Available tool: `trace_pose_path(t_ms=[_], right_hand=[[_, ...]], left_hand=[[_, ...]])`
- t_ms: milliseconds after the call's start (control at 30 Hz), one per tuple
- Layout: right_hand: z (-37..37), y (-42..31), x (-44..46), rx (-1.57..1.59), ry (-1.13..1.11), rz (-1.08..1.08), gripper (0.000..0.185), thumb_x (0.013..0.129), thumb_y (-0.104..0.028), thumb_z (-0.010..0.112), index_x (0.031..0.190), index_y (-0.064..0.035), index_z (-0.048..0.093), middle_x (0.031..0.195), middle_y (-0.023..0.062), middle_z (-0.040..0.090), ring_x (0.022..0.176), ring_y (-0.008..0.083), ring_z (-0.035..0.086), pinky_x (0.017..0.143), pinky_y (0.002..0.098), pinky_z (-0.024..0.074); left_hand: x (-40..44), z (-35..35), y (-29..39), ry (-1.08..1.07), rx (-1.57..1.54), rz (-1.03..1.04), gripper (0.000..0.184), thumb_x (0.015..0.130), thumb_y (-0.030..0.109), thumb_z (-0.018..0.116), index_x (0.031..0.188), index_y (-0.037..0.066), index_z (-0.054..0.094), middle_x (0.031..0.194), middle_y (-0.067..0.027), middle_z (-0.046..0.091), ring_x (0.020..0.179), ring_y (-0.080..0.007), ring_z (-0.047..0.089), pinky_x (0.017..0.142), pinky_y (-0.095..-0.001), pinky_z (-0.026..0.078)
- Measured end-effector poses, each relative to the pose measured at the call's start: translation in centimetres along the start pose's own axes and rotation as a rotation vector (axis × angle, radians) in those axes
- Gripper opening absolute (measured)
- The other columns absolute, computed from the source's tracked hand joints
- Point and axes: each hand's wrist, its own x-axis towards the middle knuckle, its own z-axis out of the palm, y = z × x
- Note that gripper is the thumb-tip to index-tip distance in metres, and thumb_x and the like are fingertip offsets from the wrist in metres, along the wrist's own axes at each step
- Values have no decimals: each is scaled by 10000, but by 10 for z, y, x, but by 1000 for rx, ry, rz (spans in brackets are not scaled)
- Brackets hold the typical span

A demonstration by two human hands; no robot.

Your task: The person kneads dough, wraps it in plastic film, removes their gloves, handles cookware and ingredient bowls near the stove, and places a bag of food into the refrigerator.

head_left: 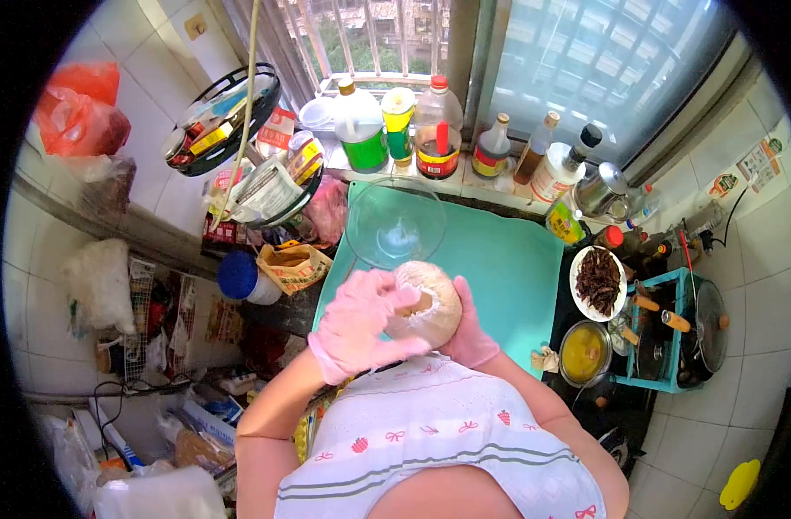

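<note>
A round white tub with a blue lid (240,272) is standing beyond the left edge of a flat sea-green mat (503,251), and an open tan paper bag (293,266) is sitting between the tub and that edge. The left hand (359,324), in a thin pinkish glove, is curling its fingers and thumb onto the left side of a rounded, whitish ball (443,303) with a tan patch showing. A wide, clear bowl (395,221) is resting at the mat's far left corner. The ball is being held over the mat, just on the near side of the bowl; the right hand (472,333), gloved likewise, is cupping its right side, so both grips are closing on it. A crumpled beige scrap (545,359) is lying by the mat's right edge. Farther right, a round metal bowl of yellow liquid (585,353) is standing nearer the person than a white oval plate of dark brown strips (598,284), while a turquoise rack (663,381) is holding wooden-handled utensils (676,321).
</note>
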Motion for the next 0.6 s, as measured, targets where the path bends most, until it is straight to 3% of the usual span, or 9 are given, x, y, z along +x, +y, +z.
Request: trace_pose_path(t_ms=[67, 167, 267, 300, 400, 500, 600], right_hand=[[-6, -2, -2, -21, 4, 2, 840, 854, -709, 371, 1428, -97, 323, 1417, 128, 419, 1279, 295, 440, 1081, 455, 343], [-7, -6, -8, -33, -42, -11, 885, 834, -742, 362, 1440, -100, 300, 1436, 127, 389, 1312, 290, 394, 1100, 451, 309], [7, -8, -12, 71, -174, -40, 920, 814, -767, 362, 1461, -121, 262, 1446, 123, 368, 1331, 284, 360, 1117, 445, 274], [5, -2, -3, 102, -188, -59, 926, 809, -771, 367, 1467, -130, 250, 1447, 122, 364, 1333, 284, 353, 1121, 444, 264], [8, 4, 5, 87, -236, -66, 931, 801, -759, 415, 1479, -152, 218, 1433, 142, 372, 1317, 306, 367, 1117, 453, 269], [6, 9, 4, 58, -179, -44, 938, 780, -755, 463, 1473, -171, 224, 1430, 177, 362, 1317, 337, 363, 1112, 476, 273], [8, 11, 0, 70, -203, -1, 948, 750, -761, 506, 1469, -212, 225, 1438, 214, 334, 1320, 373, 353, 1108, 508, 275]], left_hand=[[-4, 14, -7, -100, -53, 66, 308, 731, 317, 749, 947, 122, 647, 1029, -62, 583, 983, -273, 525, 878, -366, 389], [0, 11, -11, -22, -167, 249, 216, 766, 299, 725, 773, 119, 606, 866, -32, 603, 836, -270, 563, 795, -376, 421], [-7, 6, 9, -179, -350, 329, 191, 804, 276, 695, 735, 136, 585, 757, -17, 603, 728, -254, 586, 686, -365, 443], [-9, 14, 11, -56, -370, 354, 213, 833, 313, 659, 734, 136, 594, 705, -40, 604, 656, -266, 597, 587, -367, 448], [-6, 12, 8, -228, -244, 109, 251, 861, 356, 618, 749, 131, 603, 703, -62, 609, 660, -288, 608, 570, -383, 457], [-8, -5, 10, -313, -191, 69, 265, 878, 372, 589, 771, 131, 617, 690, -77, 603, 674, -297, 613, 569, -388, 464], [-12, -9, 5, -301, -201, 95, 199, 809, 318, 693, 774, 134, 627, 675, -77, 599, 648, -288, 612, 520, -371, 446]])
